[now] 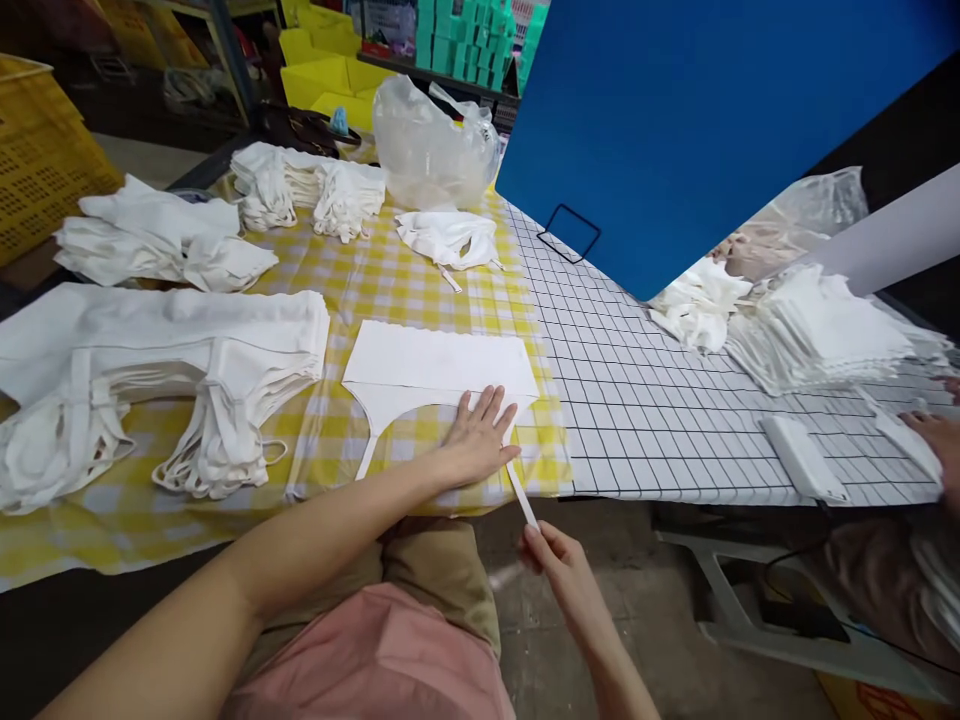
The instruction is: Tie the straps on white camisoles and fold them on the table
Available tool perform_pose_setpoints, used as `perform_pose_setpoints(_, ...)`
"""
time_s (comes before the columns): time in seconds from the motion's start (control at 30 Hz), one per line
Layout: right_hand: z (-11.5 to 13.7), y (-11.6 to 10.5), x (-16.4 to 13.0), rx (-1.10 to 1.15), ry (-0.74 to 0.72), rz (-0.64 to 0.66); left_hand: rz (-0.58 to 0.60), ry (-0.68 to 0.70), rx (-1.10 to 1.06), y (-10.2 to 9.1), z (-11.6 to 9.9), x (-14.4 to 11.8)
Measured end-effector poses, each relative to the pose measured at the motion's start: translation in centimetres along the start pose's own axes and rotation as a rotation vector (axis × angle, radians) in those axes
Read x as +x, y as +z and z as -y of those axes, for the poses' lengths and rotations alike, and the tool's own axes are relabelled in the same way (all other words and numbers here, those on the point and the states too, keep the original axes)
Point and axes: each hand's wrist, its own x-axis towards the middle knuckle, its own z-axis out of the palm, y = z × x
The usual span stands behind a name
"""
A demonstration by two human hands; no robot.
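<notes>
A white strapped top, perhaps a camisole, lies flat on the yellow checked tablecloth, its straps toward me. My left hand presses flat on its right front part, fingers spread. Beyond the table edge, my right hand pinches the end of the right strap and holds it taut. The left strap lies loose on the cloth. To the left is a thick stack of similar white garments with their straps bunched.
More white garments lie at the back left, beside a plastic bag. A blue board rises over the grid-patterned cloth. At far right, another person's hand is near a white box-like object and a garment pile.
</notes>
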Motion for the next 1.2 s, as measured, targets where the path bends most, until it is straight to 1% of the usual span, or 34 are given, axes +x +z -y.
perform_pose_setpoints(0.1, 0.9, -2.5, -1.7, -0.029, -0.009, -0.077, -0.01, -0.005, 0.01, 0.0, 0.0, 0.0)
perform_pose_setpoints(0.17, 2.2, -3.7, -2.7, -0.003, -0.057, -0.078, -0.015, 0.0, 0.016, 0.1, -0.1, 0.0)
perform_pose_setpoints(0.27, 4.4, -4.9, -3.6, 0.025, -0.108, 0.036, -0.021, 0.003, 0.024, 0.1, -0.1, 0.0)
perform_pose_setpoints(0.33, 5.6, -5.4, -3.7, 0.071, -0.117, 0.113, -0.026, 0.004, 0.025, 0.1, -0.1, 0.0)
perform_pose_setpoints(0.37, 6.1, -5.6, -3.6, 0.113, -0.117, 0.131, -0.032, 0.004, 0.025, 0.2, -0.1, 0.0)
perform_pose_setpoints(0.43, 6.7, -6.0, -3.0, 0.211, -0.111, 0.124, -0.057, 0.011, 0.022, 0.3, -0.1, -0.1)
perform_pose_setpoints(0.5, 7.0, -6.4, -2.2, 0.28, -0.126, 0.074, -0.094, 0.024, 0.017, 0.5, 0.0, -0.2)
perform_pose_setpoints(0.57, 7.3, -6.6, -1.0, 0.309, -0.172, 0.014, -0.123, 0.041, 0.011, 0.8, 0.0, -0.2)
perform_pose_setpoints(0.67, 7.9, -6.5, 0.8, 0.368, -0.242, -0.062, -0.143, 0.056, 0.004, 1.0, 0.0, -0.3)
perform_pose_setpoints(0.77, 8.8, -6.3, 2.2, 0.422, -0.264, -0.115, -0.149, 0.054, -0.002, 0.9, 0.0, -0.3)
perform_pose_setpoints(0.87, 9.9, -6.3, 3.1, 0.342, -0.281, -0.189, -0.136, 0.05, -0.005, 0.6, -0.1, -0.3)
perform_pose_setpoints(0.9, 10.2, -6.3, 3.3, 0.287, -0.311, -0.233, -0.131, 0.049, -0.005, 0.6, -0.1, -0.3)
perform_pose_setpoints(0.97, 11.0, -6.6, 3.7, 0.189, -0.419, -0.311, -0.126, 0.048, -0.004, 0.7, -0.1, -0.2)
perform_pose_setpoints(1.0, 11.5, -6.6, 4.0, 0.166, -0.478, -0.324, -0.125, 0.05, -0.003, 0.7, -0.1, -0.1)
perform_pose_setpoints(1.07, 12.4, -6.6, 4.5, 0.179, -0.552, -0.296, -0.129, 0.054, -0.005, 0.8, -0.1, -0.1)
perform_pose_setpoints(1.2, 14.0, -5.8, 5.6, 0.284, -0.531, -0.219, -0.14, 0.059, -0.019, 0.7, -0.2, -0.2)
